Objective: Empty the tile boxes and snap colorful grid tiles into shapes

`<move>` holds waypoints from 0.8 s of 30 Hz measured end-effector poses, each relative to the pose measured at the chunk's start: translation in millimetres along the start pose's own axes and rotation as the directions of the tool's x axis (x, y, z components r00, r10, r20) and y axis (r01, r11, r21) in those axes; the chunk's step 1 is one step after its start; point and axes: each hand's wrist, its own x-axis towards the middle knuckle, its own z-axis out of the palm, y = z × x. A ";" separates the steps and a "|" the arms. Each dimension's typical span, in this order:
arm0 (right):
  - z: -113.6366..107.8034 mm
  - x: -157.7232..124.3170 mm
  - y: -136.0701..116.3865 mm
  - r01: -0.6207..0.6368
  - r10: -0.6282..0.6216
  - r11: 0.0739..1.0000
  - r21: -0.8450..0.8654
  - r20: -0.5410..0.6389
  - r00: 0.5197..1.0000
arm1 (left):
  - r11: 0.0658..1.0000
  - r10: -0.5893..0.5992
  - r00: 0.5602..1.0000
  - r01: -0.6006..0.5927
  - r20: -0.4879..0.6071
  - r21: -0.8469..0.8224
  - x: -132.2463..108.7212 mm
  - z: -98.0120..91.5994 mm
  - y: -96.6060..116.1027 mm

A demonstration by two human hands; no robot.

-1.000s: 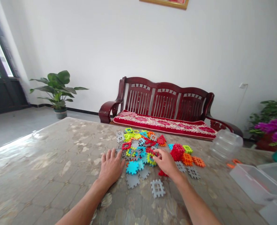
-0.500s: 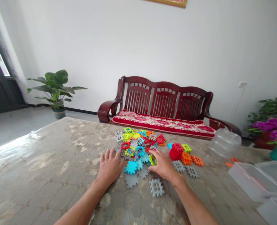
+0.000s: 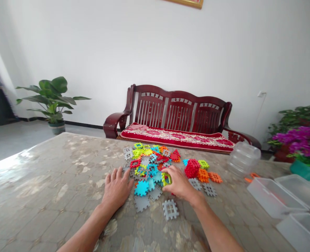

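Observation:
My left hand (image 3: 117,187) lies palm down with its fingers spread, at the left edge of a pile of flat notched plastic pieces. Between the thumb and fingers of my right hand (image 3: 178,182) is a yellow-green piece (image 3: 166,179), at the pile's right side. A bright blue piece (image 3: 141,188) and a grey piece (image 3: 141,203) lie at the pile's near edge. One grey window-shaped piece (image 3: 170,209) sits apart, nearer to me. Right of my right hand are a red built shape (image 3: 192,168), orange pieces (image 3: 203,175) and another grey window piece (image 3: 209,189).
Clear plastic bins (image 3: 277,197) stand at the table's right, with a transparent container (image 3: 244,158) behind them. Beyond the patterned table (image 3: 65,185) is a wooden bench (image 3: 180,112) with a red cover. Purple flowers (image 3: 302,140) stand at far right, a potted plant (image 3: 55,101) at left.
The whole view has shifted, so things appear further left. My right hand now shows the yellow-green piece more clearly, tilted up between its fingers. My left hand stays beside the pile.

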 end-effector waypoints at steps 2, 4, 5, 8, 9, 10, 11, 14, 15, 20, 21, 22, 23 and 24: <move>-16.0 1.1 -1.8 0.019 -0.015 0.998 0.053 -0.072 0.997 | 1.000 0.003 1.000 -0.003 -0.008 0.003 0.3 1.8 -0.4; -38.7 3.4 5.4 0.027 -0.006 0.994 0.110 -0.186 0.982 | 1.000 0.006 1.000 -0.006 -0.009 0.007 0.5 3.1 -0.8; -51.8 4.7 13.6 0.025 0.011 0.991 0.134 -0.261 0.965 | 1.000 0.007 1.000 -0.007 -0.008 0.010 0.7 3.4 -1.0; -92.2 7.9 56.9 -0.013 0.098 0.979 0.203 -0.417 0.904 | 1.000 0.011 1.000 -0.011 0.005 0.023 1.0 2.9 -1.1; -104.0 8.4 76.0 -0.051 0.140 0.977 0.208 -0.441 0.886 | 1.000 0.010 1.000 -0.011 0.011 0.026 1.1 2.4 -1.0; -114.0 8.7 95.9 -0.093 0.171 0.977 0.190 -0.454 0.874 | 1.000 0.010 1.000 -0.011 0.016 0.029 1.2 1.9 -0.8; -121.7 8.7 115.7 -0.154 0.210 0.976 0.155 -0.464 0.861 | 1.000 0.009 1.000 -0.010 0.020 0.029 1.3 1.4 -0.6; -130.6 8.7 164.3 -0.328 0.275 0.940 -0.093 -0.362 0.891 | 1.000 0.003 1.000 -0.003 0.015 0.025 1.6 0.8 0.1; -129.4 9.0 175.1 -0.339 0.277 0.925 -0.171 -0.308 0.910 | 1.000 0.000 1.000 0.000 0.010 0.023 1.7 1.0 0.2; -115.2 13.1 198.4 -0.298 0.255 0.914 -0.274 -0.181 0.950 | 1.000 0.000 1.000 0.000 0.002 0.026 2.8 2.9 -0.5; -113.5 14.3 200.8 -0.295 0.256 0.912 -0.284 -0.167 0.952 | 1.000 0.002 1.000 -0.002 0.006 0.027 3.2 3.1 -0.9; -112.6 15.4 203.3 -0.296 0.260 0.909 -0.294 -0.156 0.953 | 1.000 0.002 1.000 -0.003 0.013 0.028 3.5 3.2 -1.3; -112.2 16.5 206.0 -0.298 0.264 0.906 -0.303 -0.146 0.953 | 1.000 0.002 1.000 -0.003 0.020 0.029 3.9 3.4 -1.6; -112.1 17.6 209.0 -0.299 0.269 0.902 -0.310 -0.137 0.953 | 1.000 0.002 1.000 -0.003 0.027 0.031 4.3 3.5 -2.0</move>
